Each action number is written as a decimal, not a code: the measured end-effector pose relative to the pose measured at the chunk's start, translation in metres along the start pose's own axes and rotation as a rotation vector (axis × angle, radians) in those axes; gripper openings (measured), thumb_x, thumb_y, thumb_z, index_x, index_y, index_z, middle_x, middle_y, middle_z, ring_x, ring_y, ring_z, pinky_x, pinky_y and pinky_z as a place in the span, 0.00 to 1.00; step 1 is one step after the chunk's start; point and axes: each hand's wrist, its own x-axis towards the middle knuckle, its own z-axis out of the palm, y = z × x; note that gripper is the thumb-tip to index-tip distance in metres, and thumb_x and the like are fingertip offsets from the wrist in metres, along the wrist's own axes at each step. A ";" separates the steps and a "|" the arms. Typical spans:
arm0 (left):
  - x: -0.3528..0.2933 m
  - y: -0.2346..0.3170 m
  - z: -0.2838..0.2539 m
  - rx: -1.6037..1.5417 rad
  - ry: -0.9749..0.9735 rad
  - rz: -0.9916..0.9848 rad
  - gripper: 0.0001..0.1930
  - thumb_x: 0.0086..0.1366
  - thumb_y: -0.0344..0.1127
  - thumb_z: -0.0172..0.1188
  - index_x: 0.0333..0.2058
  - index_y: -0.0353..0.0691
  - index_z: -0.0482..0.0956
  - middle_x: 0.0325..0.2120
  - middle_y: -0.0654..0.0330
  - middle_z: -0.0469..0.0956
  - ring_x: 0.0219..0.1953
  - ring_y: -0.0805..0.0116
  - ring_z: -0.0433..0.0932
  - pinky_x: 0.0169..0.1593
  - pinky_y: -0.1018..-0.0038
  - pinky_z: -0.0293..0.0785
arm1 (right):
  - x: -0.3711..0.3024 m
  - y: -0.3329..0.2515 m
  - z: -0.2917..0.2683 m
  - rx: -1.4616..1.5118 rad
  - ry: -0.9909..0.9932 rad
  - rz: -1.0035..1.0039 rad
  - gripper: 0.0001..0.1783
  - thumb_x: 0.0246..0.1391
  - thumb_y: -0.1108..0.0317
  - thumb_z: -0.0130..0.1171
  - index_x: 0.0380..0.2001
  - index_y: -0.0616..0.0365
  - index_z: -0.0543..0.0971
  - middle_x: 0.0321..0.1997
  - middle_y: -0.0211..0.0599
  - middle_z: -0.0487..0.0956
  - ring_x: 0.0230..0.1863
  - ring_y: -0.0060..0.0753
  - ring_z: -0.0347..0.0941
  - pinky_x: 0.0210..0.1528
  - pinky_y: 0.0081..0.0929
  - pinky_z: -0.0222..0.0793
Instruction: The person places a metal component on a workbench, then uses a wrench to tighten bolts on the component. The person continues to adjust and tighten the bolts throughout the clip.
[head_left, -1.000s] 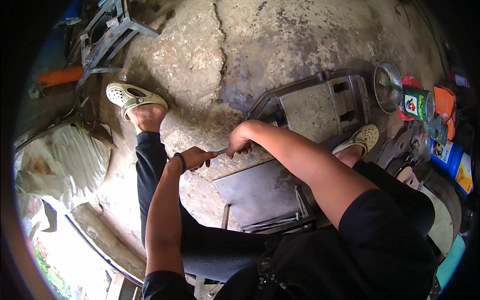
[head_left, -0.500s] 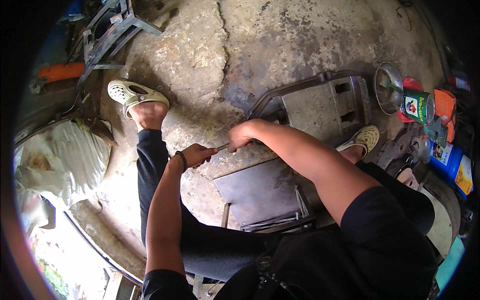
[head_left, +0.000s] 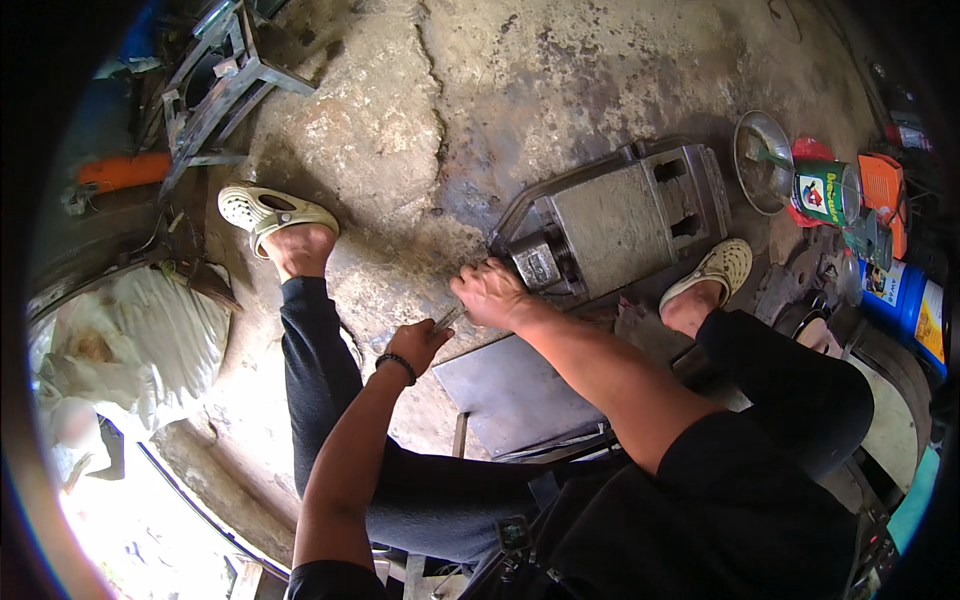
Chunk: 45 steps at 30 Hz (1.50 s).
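Observation:
My left hand (head_left: pixel 418 346), with a dark bead bracelet at its wrist, is closed around one end of a short, thin metal piece (head_left: pixel 449 319). The far end of that piece reaches the underside of my right hand (head_left: pixel 490 294). The fingers of my right hand are curled, and what lies inside them is hidden. Just beyond the right hand is a heavy grey metal vise (head_left: pixel 612 225) on the floor, its squared jaw end (head_left: pixel 535 262) close to my knuckles. Below the hands lies a flat grey metal plate (head_left: pixel 525 385).
My feet in pale clogs stand at left (head_left: pixel 275 215) and right of the vise. A metal frame (head_left: pixel 235 85) is at the far left, a white sack (head_left: pixel 150 330) nearer. To the right are a metal bowl (head_left: pixel 765 165), a green container (head_left: pixel 822 192) and a blue container (head_left: pixel 905 310).
My left hand has moved right and nearer to me, tilting the metal piece more steeply. My right hand has turned, and the vise's jaw end now shows beside it.

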 end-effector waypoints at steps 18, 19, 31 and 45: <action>0.012 -0.004 -0.017 -0.207 -0.178 -0.084 0.30 0.65 0.60 0.57 0.27 0.31 0.79 0.16 0.52 0.73 0.22 0.63 0.71 0.31 0.62 0.68 | 0.101 0.054 0.026 0.716 -1.528 0.481 0.38 0.45 0.39 0.70 0.44 0.66 0.80 0.47 0.51 0.82 0.43 0.44 0.81 0.45 0.39 0.80; 0.012 -0.003 -0.018 -0.196 -0.169 -0.068 0.30 0.66 0.60 0.57 0.27 0.31 0.79 0.16 0.52 0.73 0.22 0.63 0.71 0.31 0.63 0.68 | 0.101 0.056 0.025 0.690 -1.518 0.535 0.38 0.48 0.41 0.69 0.46 0.69 0.79 0.48 0.53 0.82 0.46 0.47 0.81 0.47 0.40 0.80; 0.002 0.005 -0.008 -0.261 -0.113 -0.124 0.30 0.66 0.58 0.58 0.23 0.30 0.77 0.13 0.54 0.70 0.20 0.68 0.67 0.29 0.65 0.66 | 0.104 0.058 0.021 0.863 -1.647 0.373 0.25 0.53 0.47 0.67 0.42 0.58 0.80 0.38 0.45 0.83 0.34 0.37 0.82 0.39 0.37 0.79; 0.009 -0.004 0.014 -0.300 -0.129 -0.062 0.28 0.66 0.58 0.58 0.24 0.33 0.77 0.13 0.56 0.70 0.20 0.68 0.65 0.28 0.64 0.65 | 0.076 0.039 0.001 0.369 -1.066 -0.111 0.16 0.46 0.59 0.71 0.27 0.61 0.81 0.24 0.37 0.80 0.23 0.33 0.74 0.26 0.35 0.70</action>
